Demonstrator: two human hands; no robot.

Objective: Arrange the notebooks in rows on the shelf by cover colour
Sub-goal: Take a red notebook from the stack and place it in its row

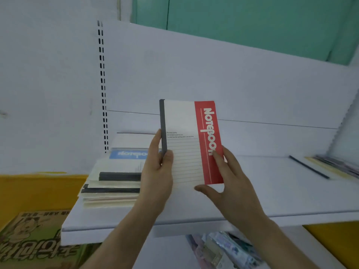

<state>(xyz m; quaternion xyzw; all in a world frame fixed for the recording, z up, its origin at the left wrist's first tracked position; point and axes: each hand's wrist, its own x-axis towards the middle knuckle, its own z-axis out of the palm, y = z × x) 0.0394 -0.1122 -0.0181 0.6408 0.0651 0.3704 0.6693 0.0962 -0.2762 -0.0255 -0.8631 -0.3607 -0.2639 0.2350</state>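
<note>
Red-banded notebook (pixel 191 142) held upright above the shelf (pixel 252 191), long axis vertical. Left hand (pixel 157 171) pinches its grey spine; right hand (pixel 227 177) pinches the lower red edge. Notebook stack (pixel 114 181) lies left, nearer the left hand.

A green comic cover (pixel 33 239) lies at lower left over a yellow panel (pixel 38 191), packaged goods (pixel 223 249) sit below right, and a teal wall (pixel 252 22) rises behind a slotted upright (pixel 103 84).
</note>
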